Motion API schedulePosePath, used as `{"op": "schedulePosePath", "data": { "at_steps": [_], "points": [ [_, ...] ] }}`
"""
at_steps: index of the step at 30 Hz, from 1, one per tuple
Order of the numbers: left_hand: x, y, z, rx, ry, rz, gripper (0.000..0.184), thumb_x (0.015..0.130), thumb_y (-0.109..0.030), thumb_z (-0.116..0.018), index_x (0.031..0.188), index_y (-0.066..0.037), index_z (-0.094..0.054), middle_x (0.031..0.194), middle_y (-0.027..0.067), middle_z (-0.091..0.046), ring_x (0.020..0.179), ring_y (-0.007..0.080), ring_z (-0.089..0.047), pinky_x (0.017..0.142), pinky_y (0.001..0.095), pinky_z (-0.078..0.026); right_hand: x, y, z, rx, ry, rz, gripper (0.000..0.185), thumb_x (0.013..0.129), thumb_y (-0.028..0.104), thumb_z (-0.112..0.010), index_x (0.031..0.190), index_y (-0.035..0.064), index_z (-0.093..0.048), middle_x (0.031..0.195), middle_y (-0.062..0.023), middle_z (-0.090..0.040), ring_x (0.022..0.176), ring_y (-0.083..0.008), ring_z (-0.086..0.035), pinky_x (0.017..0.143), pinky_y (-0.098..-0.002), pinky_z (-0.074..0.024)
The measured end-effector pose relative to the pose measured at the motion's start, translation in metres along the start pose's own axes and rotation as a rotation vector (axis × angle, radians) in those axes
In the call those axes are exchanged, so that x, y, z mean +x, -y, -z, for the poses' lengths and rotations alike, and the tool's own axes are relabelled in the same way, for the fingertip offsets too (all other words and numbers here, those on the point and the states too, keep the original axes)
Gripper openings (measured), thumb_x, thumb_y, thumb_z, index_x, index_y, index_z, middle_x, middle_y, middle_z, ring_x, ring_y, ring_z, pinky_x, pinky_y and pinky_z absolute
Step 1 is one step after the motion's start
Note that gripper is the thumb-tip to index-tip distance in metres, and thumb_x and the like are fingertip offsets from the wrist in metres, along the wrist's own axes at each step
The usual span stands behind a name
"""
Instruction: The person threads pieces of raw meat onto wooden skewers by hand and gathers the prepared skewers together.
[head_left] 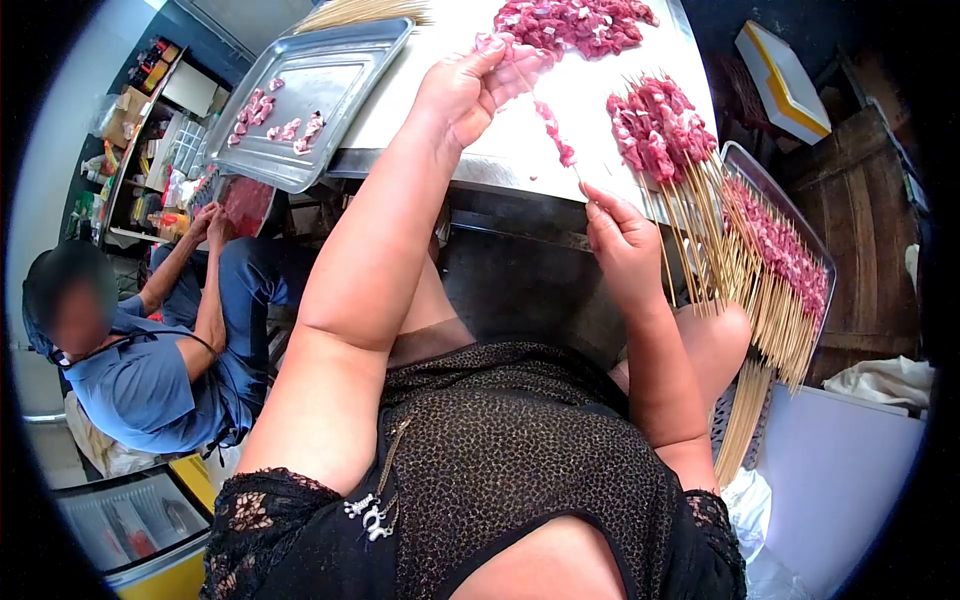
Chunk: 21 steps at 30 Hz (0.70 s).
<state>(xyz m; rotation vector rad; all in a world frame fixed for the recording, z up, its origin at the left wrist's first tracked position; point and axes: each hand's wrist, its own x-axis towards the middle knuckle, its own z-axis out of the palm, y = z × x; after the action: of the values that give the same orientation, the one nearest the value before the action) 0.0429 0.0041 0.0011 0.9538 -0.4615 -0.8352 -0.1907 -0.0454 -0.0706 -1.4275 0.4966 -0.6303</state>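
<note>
My right hand (622,235) pinches the lower end of a bamboo skewer. Several small pieces of raw meat (552,130) are threaded along it, slanting up and left over the white tabletop (490,140). At the skewer's upper end, my left hand (485,85) has its thumb and forefinger together on a small piece of pink meat (488,42), while its other fingers stretch out. Glare blurs the fingertips and the skewer's point. Just beyond lies a heap of cut raw meat (575,25). Right of my hands, a pile of loaded skewers (662,130) overhangs the table edge.
A metal tray (345,75) with scattered meat pieces is at left, near bare skewers (365,12). More loaded skewers (775,245) fill a tray at right. Another person (150,350) sits at left, hands over a reddish container. A white-and-yellow box (785,80) stands at the back right.
</note>
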Motion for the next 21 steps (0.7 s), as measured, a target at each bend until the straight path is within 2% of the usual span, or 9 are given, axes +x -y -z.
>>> {"op": "schedulePosePath", "data": {
  "at_steps": [7, 9, 16, 19, 21],
  "points": [
    [-0.004, 0.001, -0.003, -0.001, 0.057, 0.013, 0.025, 0.094, -0.012, -0.043, 0.110, 0.006, -0.049, 0.107, 0.0223, -0.059, 0.099, 0.0306, -0.060, 0.086, 0.0397, -0.052, 0.002, 0.000, 0.002, 0.010, -0.024, 0.012, 0.025, 0.088, 0.007, -0.055, 0.111, 0.0036, -0.062, 0.067, 0.0069, -0.048, 0.056, -0.0008, -0.040, 0.051, -0.0161, -0.0343],
    [-0.004, 0.001, -0.003, 0.013, 0.080, 0.003, 0.026, 0.093, -0.012, -0.044, 0.110, 0.006, -0.049, 0.107, 0.0224, -0.059, 0.100, 0.0309, -0.060, 0.087, 0.0398, -0.051, 0.003, 0.002, 0.007, -0.104, -0.047, 0.015, 0.024, 0.088, 0.008, -0.055, 0.110, 0.0037, -0.063, 0.066, 0.0070, -0.047, 0.057, -0.0005, -0.039, 0.051, -0.0160, -0.0333],
    [-0.011, 0.000, -0.007, 0.034, 0.104, 0.098, 0.024, 0.092, -0.012, -0.046, 0.107, 0.006, -0.052, 0.107, 0.0223, -0.059, 0.099, 0.0305, -0.060, 0.087, 0.0383, -0.051, 0.003, 0.004, 0.006, -0.124, -0.028, 0.034, 0.024, 0.088, 0.008, -0.055, 0.110, 0.0031, -0.062, 0.066, 0.0071, -0.047, 0.057, -0.0006, -0.038, 0.051, -0.0159, -0.0328],
    [-0.014, 0.003, -0.013, 0.058, 0.122, 0.113, 0.025, 0.092, -0.013, -0.047, 0.108, 0.006, -0.052, 0.106, 0.0213, -0.060, 0.097, 0.0294, -0.061, 0.085, 0.0359, -0.051, 0.004, 0.005, 0.001, 0.011, 0.027, 0.012, 0.025, 0.088, 0.008, -0.054, 0.112, 0.0006, -0.060, 0.065, 0.0069, -0.047, 0.055, -0.0010, -0.038, 0.048, -0.0160, -0.0311],
    [-0.016, 0.006, -0.015, 0.085, 0.130, 0.122, 0.026, 0.092, -0.013, -0.047, 0.109, 0.006, -0.052, 0.106, 0.0208, -0.060, 0.097, 0.0287, -0.062, 0.084, 0.0348, -0.051, 0.003, 0.011, 0.000, 0.235, 0.100, -0.123, 0.027, 0.089, 0.007, -0.053, 0.114, -0.0018, -0.058, 0.064, 0.0066, -0.046, 0.052, -0.0014, -0.037, 0.045, -0.0161, -0.0283]
  ]
}}
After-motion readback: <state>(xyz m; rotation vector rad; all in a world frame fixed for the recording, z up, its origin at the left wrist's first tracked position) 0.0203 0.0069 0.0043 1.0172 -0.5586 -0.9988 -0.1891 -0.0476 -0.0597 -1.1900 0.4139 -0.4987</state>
